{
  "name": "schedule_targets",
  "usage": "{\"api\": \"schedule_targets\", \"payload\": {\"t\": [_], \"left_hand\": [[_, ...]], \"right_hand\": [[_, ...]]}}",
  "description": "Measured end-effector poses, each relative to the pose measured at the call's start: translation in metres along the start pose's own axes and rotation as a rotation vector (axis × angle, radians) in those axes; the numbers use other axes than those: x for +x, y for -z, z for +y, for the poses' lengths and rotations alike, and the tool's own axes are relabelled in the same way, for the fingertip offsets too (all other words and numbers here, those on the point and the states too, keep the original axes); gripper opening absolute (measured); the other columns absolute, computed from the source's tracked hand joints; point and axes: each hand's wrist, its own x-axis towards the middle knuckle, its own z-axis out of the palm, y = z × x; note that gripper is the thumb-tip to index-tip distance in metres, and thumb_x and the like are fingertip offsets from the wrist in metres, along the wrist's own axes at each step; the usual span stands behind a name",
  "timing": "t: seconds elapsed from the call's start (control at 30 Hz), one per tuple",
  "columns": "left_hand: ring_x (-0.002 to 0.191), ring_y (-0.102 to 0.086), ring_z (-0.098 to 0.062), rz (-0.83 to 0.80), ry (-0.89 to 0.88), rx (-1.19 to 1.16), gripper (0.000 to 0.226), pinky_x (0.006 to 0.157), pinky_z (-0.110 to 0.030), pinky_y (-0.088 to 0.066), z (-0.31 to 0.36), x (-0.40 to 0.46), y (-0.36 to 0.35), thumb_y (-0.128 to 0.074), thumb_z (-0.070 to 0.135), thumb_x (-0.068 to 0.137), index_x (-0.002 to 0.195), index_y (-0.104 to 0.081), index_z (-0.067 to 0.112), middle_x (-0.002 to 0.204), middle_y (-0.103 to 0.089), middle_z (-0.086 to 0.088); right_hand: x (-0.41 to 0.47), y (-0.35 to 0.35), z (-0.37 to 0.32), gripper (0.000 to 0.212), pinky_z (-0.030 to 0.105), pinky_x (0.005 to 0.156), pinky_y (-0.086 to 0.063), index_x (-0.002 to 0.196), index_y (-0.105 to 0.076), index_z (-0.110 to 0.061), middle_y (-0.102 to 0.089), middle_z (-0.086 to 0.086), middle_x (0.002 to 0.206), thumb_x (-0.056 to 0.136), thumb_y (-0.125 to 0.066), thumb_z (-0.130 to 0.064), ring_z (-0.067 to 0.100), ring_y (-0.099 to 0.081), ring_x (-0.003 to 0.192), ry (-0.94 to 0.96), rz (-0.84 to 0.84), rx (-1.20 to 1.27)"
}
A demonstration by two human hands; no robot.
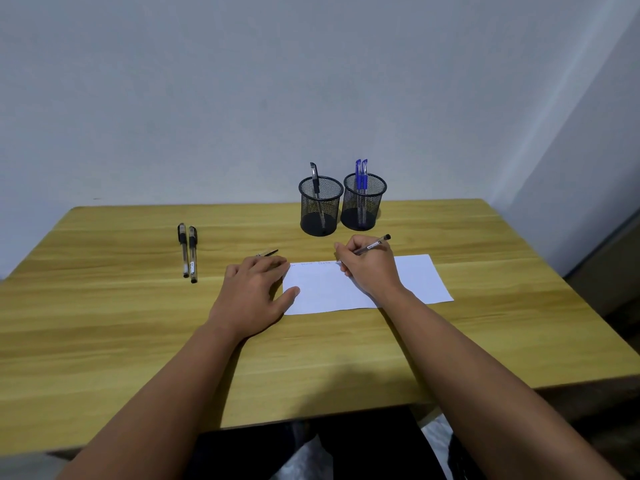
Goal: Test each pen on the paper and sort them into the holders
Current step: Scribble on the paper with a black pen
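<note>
Head view: wooden table abuts a pale wall at its far edge; bare wood lies open at near centre and far right. White paper lies flat mid-table, faint scribbles along its top edge. Right hand pinches a dark pen, tip at the paper's top edge. Left hand rests flat, fingers loosely spread, thumb on the paper's left edge. A cap-like piece lies just beyond its fingers; identity unclear. Two black pens lie side by side, well left. Left mesh holder has one black pen, right mesh holder blue pens; both stand just behind the paper.
</note>
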Motion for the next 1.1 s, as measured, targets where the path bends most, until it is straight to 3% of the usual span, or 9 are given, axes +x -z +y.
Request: {"api": "schedule_targets", "payload": {"t": [0.2, 0.3, 0.4, 0.57, 0.73, 1.1], "left_hand": [[0.134, -0.042, -0.016, 0.005, 0.003, -0.010, 0.056, 0.103, -0.042, -0.030, -0.0005, -0.0005, -0.0006, -0.049, 0.062, 0.091, 0.136, -0.061, 0.031, 0.142, -0.054, 0.016], [0.133, -0.043, -0.016, 0.012, 0.007, -0.021, 0.055, 0.102, -0.040, -0.030, -0.0001, -0.0005, -0.0009, -0.050, 0.062, 0.090, 0.134, -0.062, 0.031, 0.141, -0.055, 0.017], [0.133, -0.042, -0.015, 0.012, 0.010, -0.029, 0.055, 0.102, -0.040, -0.029, 0.0001, 0.0001, -0.0009, -0.049, 0.063, 0.090, 0.134, -0.062, 0.032, 0.141, -0.055, 0.017], [0.134, -0.042, -0.015, 0.021, 0.012, -0.036, 0.057, 0.102, -0.039, -0.028, 0.0001, -0.0010, -0.0004, -0.050, 0.063, 0.089, 0.134, -0.062, 0.031, 0.141, -0.055, 0.017], [0.133, -0.042, -0.014, 0.014, 0.006, -0.037, 0.057, 0.101, -0.040, -0.029, 0.0012, -0.0002, -0.0001, -0.049, 0.063, 0.089, 0.134, -0.062, 0.030, 0.141, -0.055, 0.016], [0.133, -0.041, -0.015, 0.010, 0.009, -0.025, 0.058, 0.101, -0.041, -0.030, 0.0000, -0.0007, 0.0002, -0.048, 0.064, 0.090, 0.136, -0.061, 0.031, 0.143, -0.054, 0.016]], "right_hand": [[-0.0013, 0.0062, -0.0070, 0.047, 0.029, 0.048, -0.047, 0.084, -0.058, 0.014, -0.063, 0.011, 0.060, 0.101, -0.077, -0.025, 0.018, -0.057, 0.049, -0.015, 0.086, 0.182], [-0.0014, 0.0057, -0.0073, 0.040, 0.033, 0.054, -0.049, 0.084, -0.065, 0.008, -0.062, 0.013, 0.064, 0.099, -0.080, -0.026, 0.023, -0.058, 0.059, 0.006, 0.052, 0.226], [-0.0018, 0.0031, -0.0053, 0.045, 0.033, 0.056, -0.048, 0.077, -0.066, 0.005, -0.060, 0.023, 0.067, 0.100, -0.078, -0.033, 0.024, -0.057, 0.062, 0.009, 0.046, 0.211], [-0.0026, 0.0031, -0.0018, 0.039, 0.032, 0.056, -0.052, 0.078, -0.059, 0.008, -0.064, 0.019, 0.065, 0.102, -0.074, -0.020, 0.018, -0.065, 0.058, -0.016, 0.041, 0.119], [-0.0036, 0.0024, -0.0028, 0.038, 0.034, 0.058, -0.054, 0.077, -0.061, 0.008, -0.067, 0.033, 0.076, 0.101, -0.074, -0.018, 0.020, -0.067, 0.061, -0.003, 0.032, 0.072], [-0.0012, 0.0022, 0.0024, 0.037, 0.035, 0.058, -0.054, 0.075, -0.064, 0.006, -0.070, 0.029, 0.075, 0.101, -0.073, -0.019, 0.022, -0.067, 0.060, -0.006, 0.060, 0.024]]}}
